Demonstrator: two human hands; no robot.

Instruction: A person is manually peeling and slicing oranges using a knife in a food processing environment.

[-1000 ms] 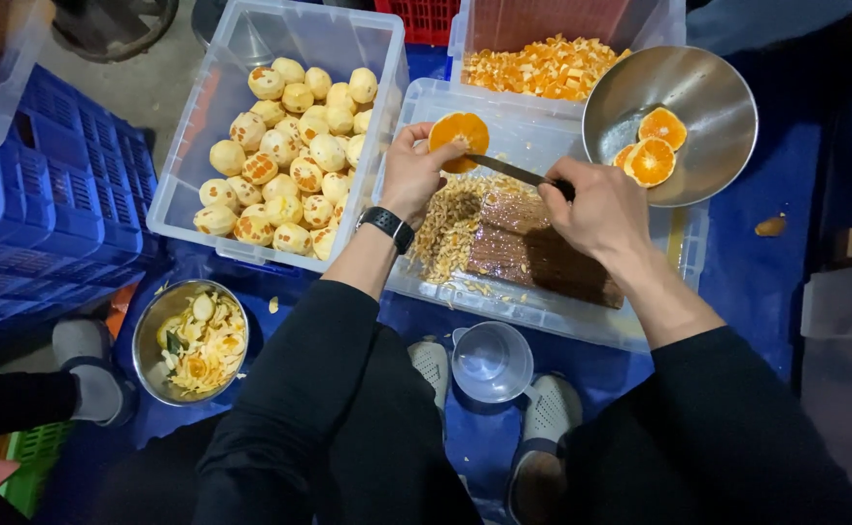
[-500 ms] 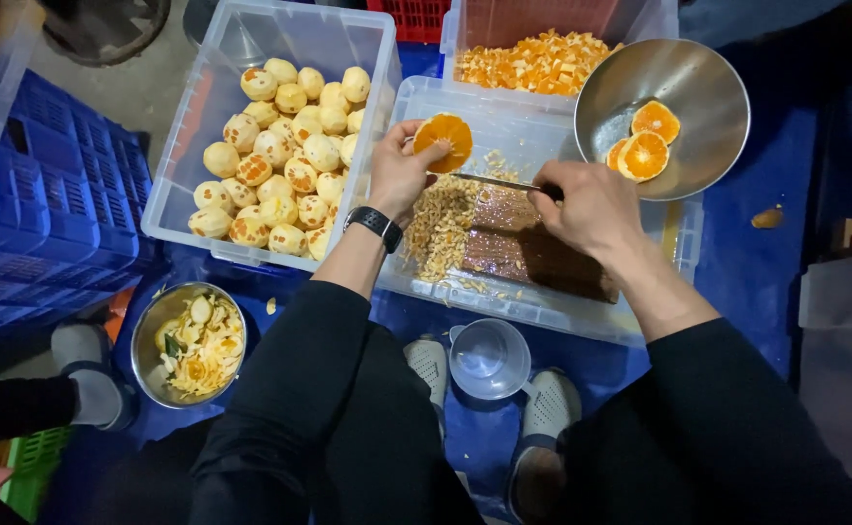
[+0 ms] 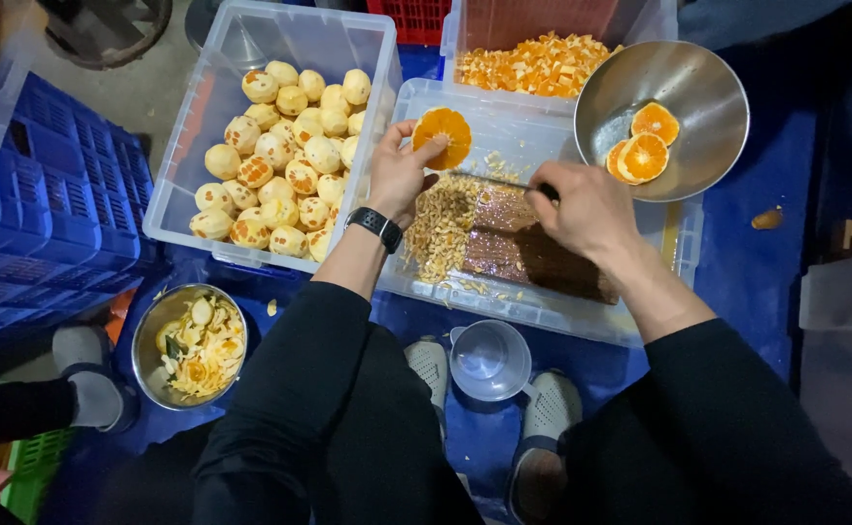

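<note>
The orange half [image 3: 443, 137] sits just above centre of the frame, pinched in the fingers of the left hand [image 3: 399, 175], cut face up over the clear lid [image 3: 543, 126]. It is bright orange, round, with pale segment lines and a thin rim. The right hand [image 3: 586, 206], right of centre, is closed around a knife [image 3: 504, 183] whose blade points toward the left hand, just below the half. Under both hands lies a brown board [image 3: 528, 248] with a heap of seeds [image 3: 441, 228]. At upper right a steel bowl [image 3: 708, 87] holds more halves [image 3: 643, 146]. At upper left a tub [image 3: 202, 126] holds peeled oranges [image 3: 285, 165].
</note>
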